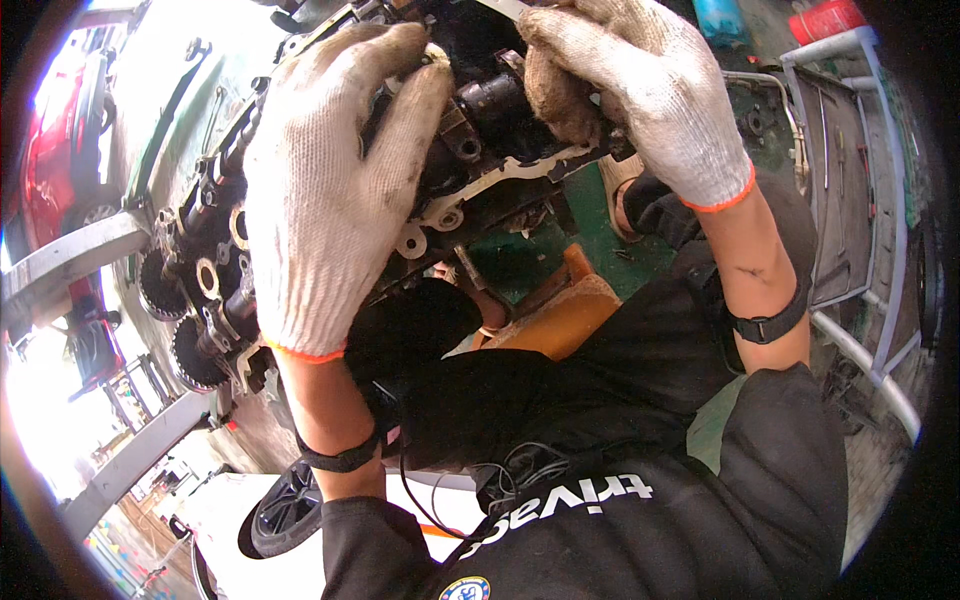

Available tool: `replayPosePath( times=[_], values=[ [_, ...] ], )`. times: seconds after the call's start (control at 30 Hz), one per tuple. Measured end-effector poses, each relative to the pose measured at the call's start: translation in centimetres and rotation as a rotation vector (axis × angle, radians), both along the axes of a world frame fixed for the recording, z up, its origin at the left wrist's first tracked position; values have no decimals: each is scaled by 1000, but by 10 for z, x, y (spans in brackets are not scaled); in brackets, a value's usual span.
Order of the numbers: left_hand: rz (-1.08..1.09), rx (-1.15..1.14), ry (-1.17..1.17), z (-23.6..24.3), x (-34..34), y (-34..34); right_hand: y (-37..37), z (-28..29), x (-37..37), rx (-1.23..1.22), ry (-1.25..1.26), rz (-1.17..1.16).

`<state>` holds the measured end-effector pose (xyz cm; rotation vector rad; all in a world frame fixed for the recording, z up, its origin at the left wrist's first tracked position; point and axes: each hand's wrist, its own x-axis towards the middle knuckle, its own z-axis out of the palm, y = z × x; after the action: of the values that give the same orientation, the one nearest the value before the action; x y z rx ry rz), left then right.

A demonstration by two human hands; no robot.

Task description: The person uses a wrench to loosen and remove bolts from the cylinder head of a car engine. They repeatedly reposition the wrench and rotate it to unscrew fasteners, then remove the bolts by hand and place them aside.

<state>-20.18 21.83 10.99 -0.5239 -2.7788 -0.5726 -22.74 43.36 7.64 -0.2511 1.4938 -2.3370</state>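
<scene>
A dark, oily engine block (500, 178) with its shafts and bearing caps fills the top of the view. Both my hands wear white knit gloves with orange cuffs, stained at the fingers. Over the block's left part, my left hand (335, 175) pinches thumb and fingertips together at a small pale piece, too hidden to name. My right hand (635, 95) is curled at the block's right side, near a black round journal (492, 100). Between its thumb and fingers a flat pale metal strip (503, 8) runs out of the picture's top edge.
Two toothed gears (195, 352) stick out at the block's left end. An orange-brown wooden piece (565, 315) lies below it, near a person's foot (620, 195). Metal frames (870, 210) stand right; a white car (270, 550) and a red car (62, 150) are left.
</scene>
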Motion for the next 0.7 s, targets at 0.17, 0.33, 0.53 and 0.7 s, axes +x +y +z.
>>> replayPosePath(
  times=[0.17, 0.33, 0.53, 0.7],
  values=[
    [-72, -19, -77, -2, -4, -3, -2, 2, 0, 60, -45, -23],
    [69, -30, -121, 2, -1, 2, 0, -2, -3, -78, -12, 44],
    [10, 14, -134, 0, -4, 0, -1, 1, 0, 6, -24, 0],
    [3, -75, 23, -5, -3, 5, -5, 7, 2, 114, -30, -63]
  ],
)
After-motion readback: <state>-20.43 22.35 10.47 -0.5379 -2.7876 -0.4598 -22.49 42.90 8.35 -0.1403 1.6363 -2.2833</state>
